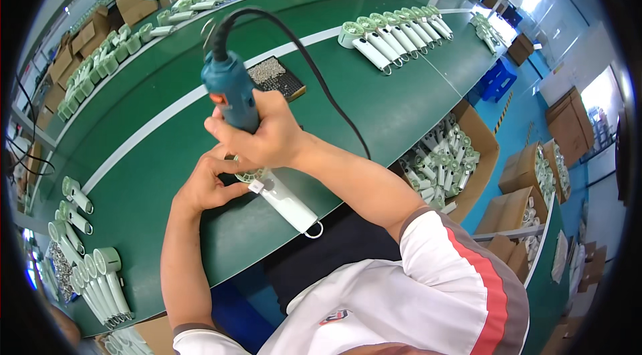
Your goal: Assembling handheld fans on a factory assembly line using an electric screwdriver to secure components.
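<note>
One power tool (227, 81) at ten o'clock, one tray (289, 85) at eleven, about eight handheld fans (394, 41) lined up at one!

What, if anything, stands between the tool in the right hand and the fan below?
Nothing visible: the right hand holds the tool over the fan, with the left hand at its head. The tool's tip is hidden.
</note>
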